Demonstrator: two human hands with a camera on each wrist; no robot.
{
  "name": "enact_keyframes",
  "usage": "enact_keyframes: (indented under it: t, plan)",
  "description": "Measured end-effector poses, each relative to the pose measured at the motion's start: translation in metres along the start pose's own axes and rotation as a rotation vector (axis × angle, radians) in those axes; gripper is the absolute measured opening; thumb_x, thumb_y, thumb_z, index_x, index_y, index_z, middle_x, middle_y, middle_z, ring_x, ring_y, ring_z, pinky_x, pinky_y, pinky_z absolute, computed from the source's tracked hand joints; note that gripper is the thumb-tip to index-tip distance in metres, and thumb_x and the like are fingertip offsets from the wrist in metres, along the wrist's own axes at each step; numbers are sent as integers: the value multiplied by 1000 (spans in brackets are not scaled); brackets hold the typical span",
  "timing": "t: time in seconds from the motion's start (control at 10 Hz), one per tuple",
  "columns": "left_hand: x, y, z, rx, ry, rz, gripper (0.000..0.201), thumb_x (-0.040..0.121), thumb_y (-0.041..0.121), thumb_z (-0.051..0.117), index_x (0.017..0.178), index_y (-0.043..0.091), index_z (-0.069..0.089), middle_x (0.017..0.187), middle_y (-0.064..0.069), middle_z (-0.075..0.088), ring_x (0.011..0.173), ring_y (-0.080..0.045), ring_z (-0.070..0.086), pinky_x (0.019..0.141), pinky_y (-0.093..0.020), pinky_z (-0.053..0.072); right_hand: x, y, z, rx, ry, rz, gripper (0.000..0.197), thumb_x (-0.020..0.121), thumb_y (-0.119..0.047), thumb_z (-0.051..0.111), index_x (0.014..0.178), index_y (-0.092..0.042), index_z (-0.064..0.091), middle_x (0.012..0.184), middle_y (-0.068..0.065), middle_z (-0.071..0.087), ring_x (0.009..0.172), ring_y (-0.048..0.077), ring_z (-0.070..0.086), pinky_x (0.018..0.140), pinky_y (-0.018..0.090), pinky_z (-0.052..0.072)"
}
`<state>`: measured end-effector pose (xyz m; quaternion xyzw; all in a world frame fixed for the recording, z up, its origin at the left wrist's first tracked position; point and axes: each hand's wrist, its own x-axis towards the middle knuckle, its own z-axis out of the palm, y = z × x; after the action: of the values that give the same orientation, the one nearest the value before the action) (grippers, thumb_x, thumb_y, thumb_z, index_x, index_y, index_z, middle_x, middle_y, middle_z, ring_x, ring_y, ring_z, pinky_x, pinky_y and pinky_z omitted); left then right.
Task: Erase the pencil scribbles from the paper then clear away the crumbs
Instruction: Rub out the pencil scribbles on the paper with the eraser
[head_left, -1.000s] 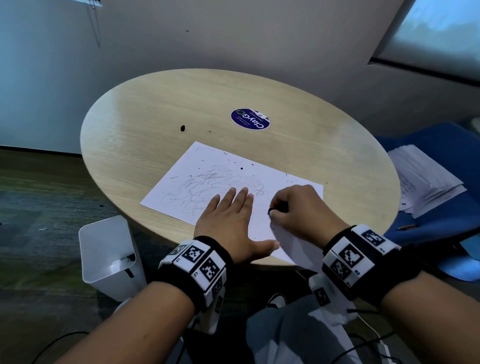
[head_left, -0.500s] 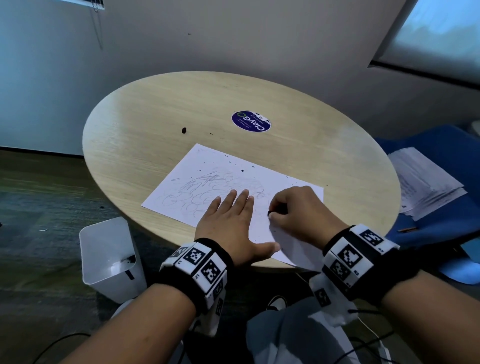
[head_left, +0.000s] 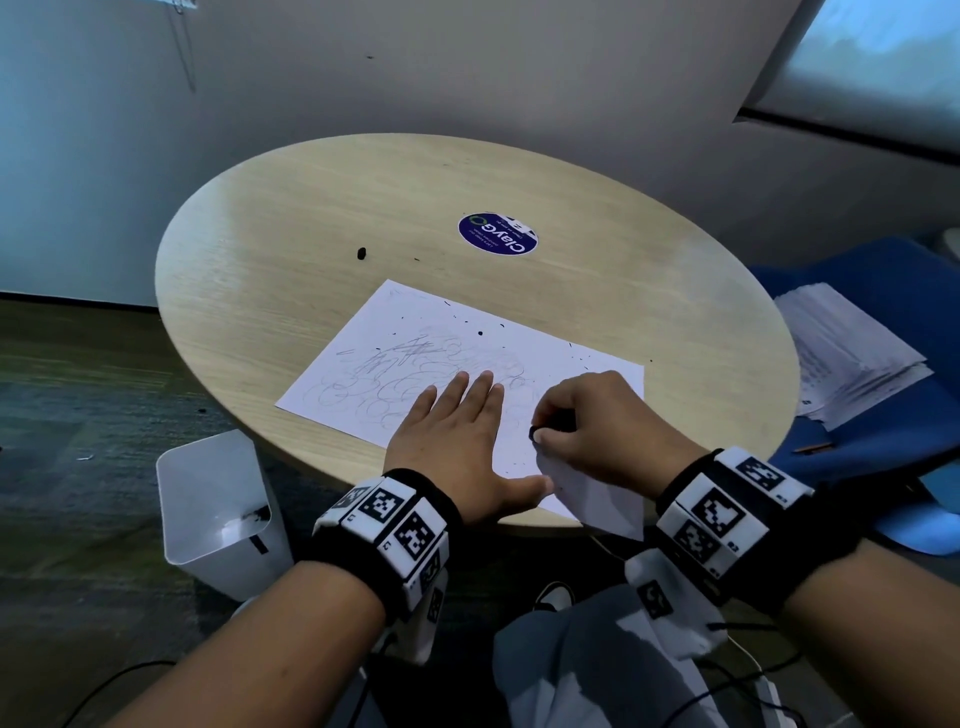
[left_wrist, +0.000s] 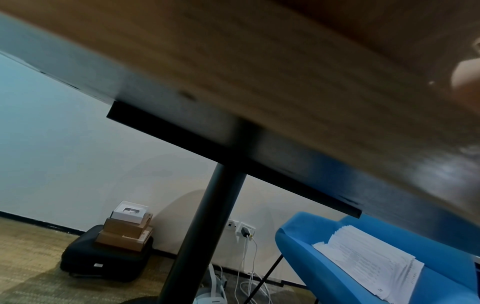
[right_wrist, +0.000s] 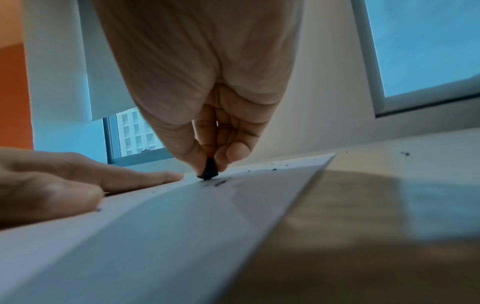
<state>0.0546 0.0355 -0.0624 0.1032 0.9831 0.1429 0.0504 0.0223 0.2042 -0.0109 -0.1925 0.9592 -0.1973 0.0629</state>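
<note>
A white paper (head_left: 415, 332) with grey pencil scribbles (head_left: 395, 364) lies on the round wooden table (head_left: 597, 291). Dark eraser crumbs (head_left: 479, 332) dot its far part. My left hand (head_left: 457, 431) lies flat on the sheet with fingers straight, pressing it down. Just right of it, my right hand (head_left: 587, 421) pinches a small black eraser (head_left: 535, 432) whose tip touches the paper. The right wrist view shows the black eraser (right_wrist: 209, 169) between thumb and fingertips (right_wrist: 235, 152), on the paper (right_wrist: 182, 226), with crumbs (right_wrist: 221, 183) beside it. The sheet's near corner hangs over the table edge.
A blue round sticker (head_left: 497, 240) and a dark speck (head_left: 361, 253) sit on the table's far half. A white bin (head_left: 218, 514) stands on the floor at the left. A blue chair (head_left: 893, 431) with stacked papers (head_left: 847, 358) is at the right.
The right hand with the eraser has shifted only slightly on the paper, toward me. The left hand stays flat in the same place.
</note>
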Motion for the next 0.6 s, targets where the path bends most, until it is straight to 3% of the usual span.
enact_keyframes:
  t: [0.1,0.3,0.5,0.6]
  plan:
    - [0,0,0,6,-7,2,111,76,87,34,158,24,-5,164,10,-14,149,-8,-19,122,-37,-10,6,12,-7,-27,78,72,12,79,-15,62,77,-20,73,78,-10,70,80,5,62,73,27,53]
    - [-1,1,-1,5,3,0,108,77,84,35,159,24,-4,164,11,-14,149,-8,-18,122,-37,-9,-3,-2,3,-6,-8,-26,10,78,-17,64,78,-20,74,77,-10,70,78,2,62,72,21,50]
    - [0,0,-1,8,-15,2,111,76,87,34,158,24,-6,164,10,-15,149,-8,-19,122,-37,-10,5,15,-7,-18,86,83,11,79,-16,63,76,-20,73,76,-10,70,77,4,62,72,25,51]
    - [-1,1,-2,6,-13,2,111,76,87,34,158,23,-6,164,10,-15,149,-8,-19,122,-37,-10,2,9,-3,-11,54,38,11,78,-16,63,76,-19,73,76,-10,70,77,3,62,72,23,51]
